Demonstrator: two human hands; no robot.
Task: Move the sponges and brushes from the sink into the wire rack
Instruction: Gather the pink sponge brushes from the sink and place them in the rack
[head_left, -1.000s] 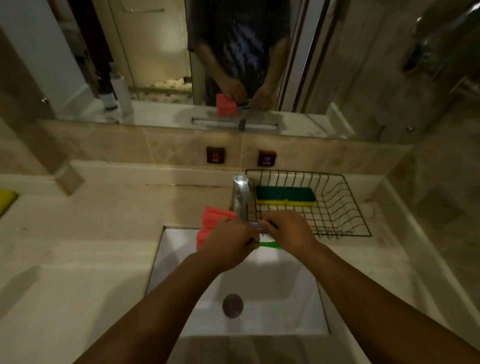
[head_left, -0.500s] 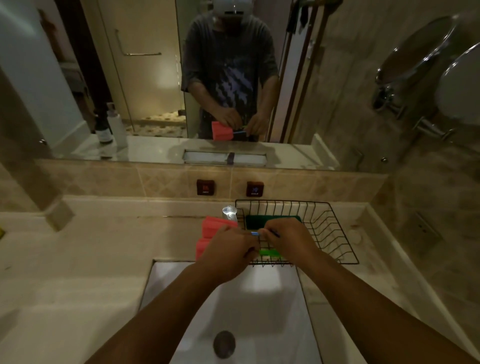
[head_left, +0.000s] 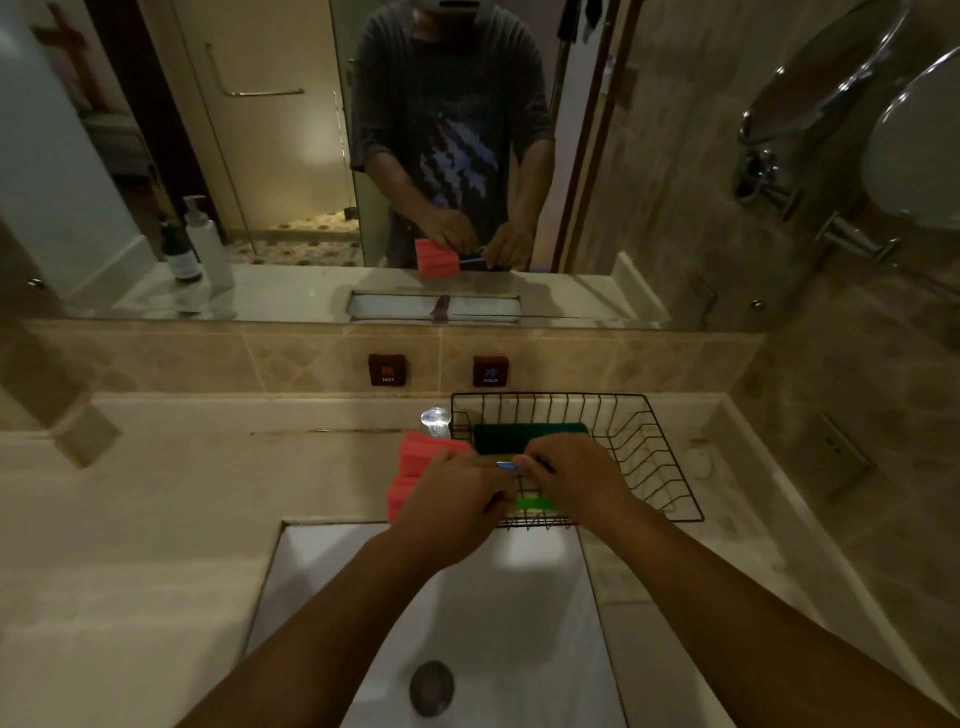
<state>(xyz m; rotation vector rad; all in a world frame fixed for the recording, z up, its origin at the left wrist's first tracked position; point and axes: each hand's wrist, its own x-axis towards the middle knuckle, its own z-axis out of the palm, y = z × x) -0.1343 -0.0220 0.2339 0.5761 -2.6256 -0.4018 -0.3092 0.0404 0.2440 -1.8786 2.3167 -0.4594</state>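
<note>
My left hand (head_left: 451, 506) grips a red ribbed sponge brush (head_left: 418, 462), whose head sticks out to the left above the counter. My right hand (head_left: 576, 480) is closed on a thin blue-handled brush (head_left: 506, 466) and a green item (head_left: 535, 503), over the front left part of the black wire rack (head_left: 665, 457). A dark green sponge (head_left: 519, 434) with a yellow underside lies at the back of the rack, partly hidden by my hands. The white sink (head_left: 363, 597) below shows only its drain (head_left: 431, 688).
A chrome tap (head_left: 435, 422) stands between the red sponge brush and the rack. Hot and cold buttons (head_left: 387, 370) sit on the tiled backsplash. Above it a mirror reflects the person and two pump bottles (head_left: 200, 244). A round mirror (head_left: 810, 73) hangs on the right wall.
Both hands have carried the red sponge brush and the thin brush away from the sink and over the rack's front left edge; the camera has tilted up.
</note>
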